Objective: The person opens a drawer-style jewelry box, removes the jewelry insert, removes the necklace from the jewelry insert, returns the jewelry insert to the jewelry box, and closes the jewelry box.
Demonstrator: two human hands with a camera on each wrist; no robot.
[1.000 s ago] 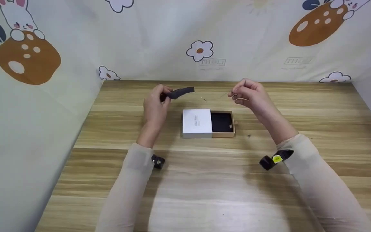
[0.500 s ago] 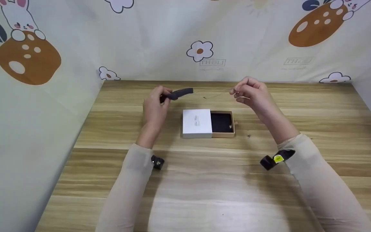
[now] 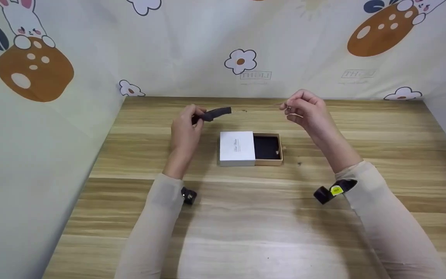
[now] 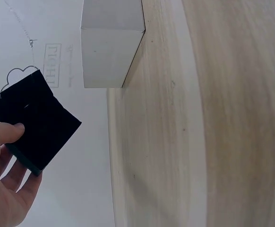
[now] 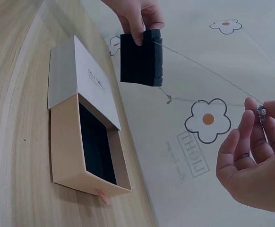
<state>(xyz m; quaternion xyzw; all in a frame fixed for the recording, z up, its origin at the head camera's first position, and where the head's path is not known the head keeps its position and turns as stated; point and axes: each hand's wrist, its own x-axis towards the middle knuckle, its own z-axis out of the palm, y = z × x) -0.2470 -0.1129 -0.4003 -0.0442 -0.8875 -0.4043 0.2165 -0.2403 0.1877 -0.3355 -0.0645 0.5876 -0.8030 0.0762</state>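
My left hand point(image 3: 185, 128) grips a black foam pad point(image 4: 38, 125) between thumb and fingers, above the table left of the box. A thin silver necklace point(image 5: 208, 70) runs from slits at the pad's edge across to my right hand point(image 3: 309, 112). In the right wrist view, the thumb and fingers of that hand pinch the round, jewelled pendant point(image 5: 262, 112). A small clasp or charm point(image 5: 169, 99) hangs along the lower strand near the pad. Nearer to me than both hands sits a jewellery box with a white sleeve point(image 3: 237, 147) and a drawer point(image 3: 268, 162) pulled partly out to the right.
The drawer has a dark lining and a small ribbon tab point(image 5: 103, 196). All of this is on or above a wood-grain table point(image 3: 238, 228). A patterned backdrop point(image 3: 192, 50) rises behind the table's far edge.
My right hand has moved slightly up and right with the pendant, and the chain between the hands has risen. The left hand and the foam pad have shifted slightly. The box has stayed put.
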